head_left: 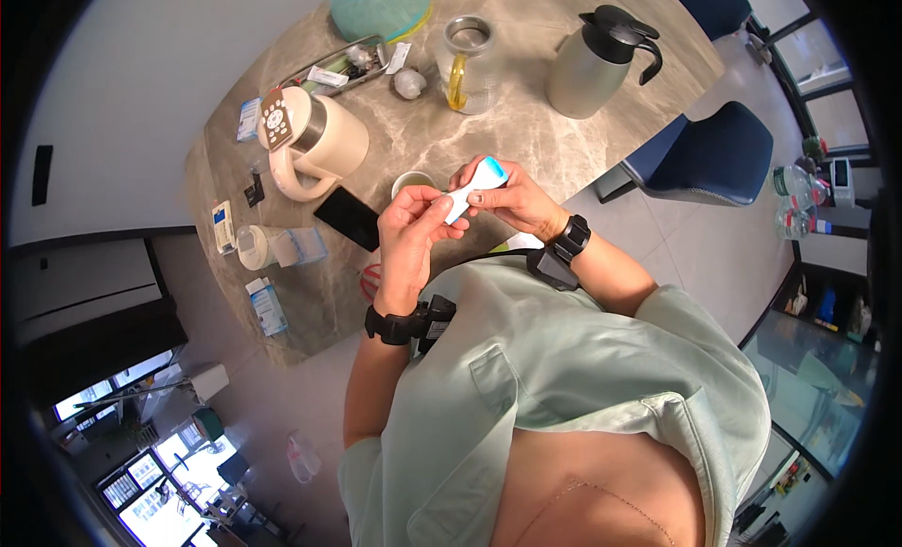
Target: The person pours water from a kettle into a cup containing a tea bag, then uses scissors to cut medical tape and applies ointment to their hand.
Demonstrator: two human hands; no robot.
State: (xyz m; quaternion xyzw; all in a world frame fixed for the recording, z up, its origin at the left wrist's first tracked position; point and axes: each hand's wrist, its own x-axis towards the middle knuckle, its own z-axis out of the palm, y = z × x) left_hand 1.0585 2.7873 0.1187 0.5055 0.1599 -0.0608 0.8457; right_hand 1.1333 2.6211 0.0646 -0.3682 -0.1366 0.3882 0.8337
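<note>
A small white plastic device (476, 186) with a flared blue end is held up between both hands; I cannot tell its exact kind. The fingers of my left hand (412, 226) pinch its narrow lower end. My right hand (515, 201) grips it around the middle, with the thumb across its front and the blue end pointing up and away. Partly hidden behind the left fingers, a white cup (412, 180) stands on the marbled table (404, 129). To the left of my left hand lies a black phone (347, 218).
A cream kettle (338, 138) stands left. Farther off are a glass jug (472, 82), a silver vacuum jug (587, 72), a metal tray (329, 70) and a teal dome cover (381, 9). Small boxes (267, 307) sit along the left edge. A blue chair (705, 157) is at right.
</note>
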